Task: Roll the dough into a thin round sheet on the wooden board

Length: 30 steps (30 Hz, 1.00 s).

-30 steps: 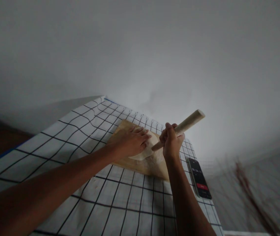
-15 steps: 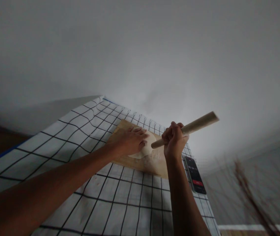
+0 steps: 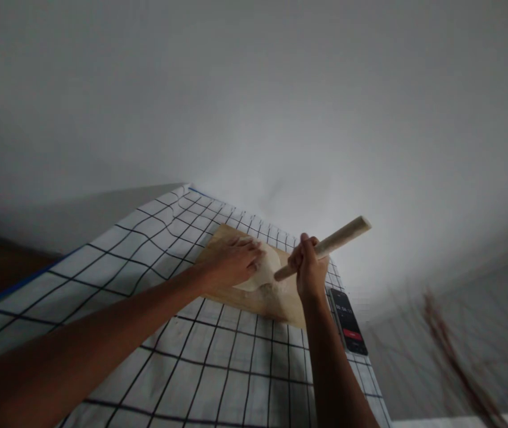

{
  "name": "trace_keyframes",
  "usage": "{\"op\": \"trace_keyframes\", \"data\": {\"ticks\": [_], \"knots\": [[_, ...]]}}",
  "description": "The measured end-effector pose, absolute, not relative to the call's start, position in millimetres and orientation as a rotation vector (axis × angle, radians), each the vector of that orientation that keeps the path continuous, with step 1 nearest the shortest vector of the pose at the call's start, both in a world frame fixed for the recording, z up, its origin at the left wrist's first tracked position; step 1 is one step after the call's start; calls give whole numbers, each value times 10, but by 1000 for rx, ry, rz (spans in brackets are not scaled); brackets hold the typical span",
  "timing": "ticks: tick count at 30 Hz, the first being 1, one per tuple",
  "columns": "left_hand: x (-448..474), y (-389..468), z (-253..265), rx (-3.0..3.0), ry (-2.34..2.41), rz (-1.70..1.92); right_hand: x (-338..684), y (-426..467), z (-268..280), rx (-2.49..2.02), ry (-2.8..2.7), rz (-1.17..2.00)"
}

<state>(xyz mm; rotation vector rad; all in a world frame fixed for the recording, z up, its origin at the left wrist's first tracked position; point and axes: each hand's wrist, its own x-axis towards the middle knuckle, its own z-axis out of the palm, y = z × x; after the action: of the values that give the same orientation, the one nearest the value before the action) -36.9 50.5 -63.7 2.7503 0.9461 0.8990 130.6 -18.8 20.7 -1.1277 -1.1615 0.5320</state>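
A flat pale sheet of dough [image 3: 268, 267] lies on a wooden board [image 3: 222, 299], and part of it is covered by my left hand [image 3: 238, 261]. The fingers of that hand are stretched out flat over the dough. My right hand [image 3: 310, 267] is wrapped round a wooden rolling pin [image 3: 342, 236]. The pin is tilted, its near end close to the dough's right edge and its far end raised to the upper right. Whether the low end touches the board I cannot tell. Loose flour shows on the board beside the dough.
Under the board is a white tablecloth [image 3: 218, 368] with a black grid. A phone [image 3: 347, 321] with a timer on its screen lies at the table's right edge. Behind stands a pale wall [image 3: 254, 107]. Thin dry branches [image 3: 454, 362] rise at the lower right.
My right hand and the rolling pin have shifted a little left and down in the picture. My left hand stays flat on the dough. The whole view has moved slightly.
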Motion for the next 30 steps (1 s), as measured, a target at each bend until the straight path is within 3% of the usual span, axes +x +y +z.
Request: {"op": "trace_keyframes", "data": {"ticks": [5,12,16,21,30], "knots": [[-386,543,-561,2506,999,1009,1780,-263,469,-1392,-1556,333],[-498,463,-243,1992,895,1284,1813,-336,5,-1633,-1991,-78],[-507,382,-166,2061,883,1283,1657,-341,-126,-1540,-2096,11],[-496,329,-214,2354,991,1026,1692,-346,-117,-1470,-2120,166],[-526,438,-331,2402,1030,943,1955,-297,-192,-1516,-2038,43]]}}
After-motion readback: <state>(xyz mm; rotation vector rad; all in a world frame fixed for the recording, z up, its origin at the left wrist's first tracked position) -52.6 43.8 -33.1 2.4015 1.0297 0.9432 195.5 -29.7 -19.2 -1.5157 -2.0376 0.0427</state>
